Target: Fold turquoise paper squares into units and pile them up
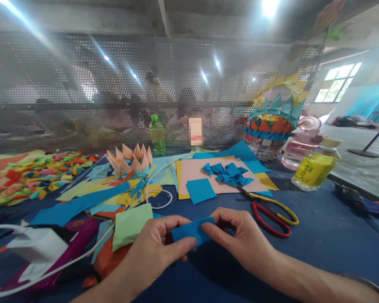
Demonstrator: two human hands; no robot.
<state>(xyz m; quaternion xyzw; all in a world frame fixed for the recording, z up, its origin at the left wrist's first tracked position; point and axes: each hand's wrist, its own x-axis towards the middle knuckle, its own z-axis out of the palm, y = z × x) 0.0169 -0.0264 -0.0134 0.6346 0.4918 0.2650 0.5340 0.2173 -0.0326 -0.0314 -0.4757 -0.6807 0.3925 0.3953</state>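
Both my hands hold one folded strip of blue paper [192, 232] low over the dark blue table [318, 235]. My left hand [159, 246] pinches its left end between thumb and curled fingers. My right hand [236, 240] pinches the right end, fingers bent over the top edge. Just beyond the hands lie a blue paper square [200, 190], a cluster of folded blue pieces [230, 173] on a pink sheet [195, 170], and red-and-yellow-handled scissors [271, 212] to the right.
A light green paper [133, 225] and loose coloured sheets lie left of my hands. A heap of folded coloured pieces [28, 176] fills the far left. An orange paper crown [131, 159], green bottle [157, 135], paper basket [271, 126], yellow-labelled jar [314, 168], white charger with cable [38, 248] stand around.
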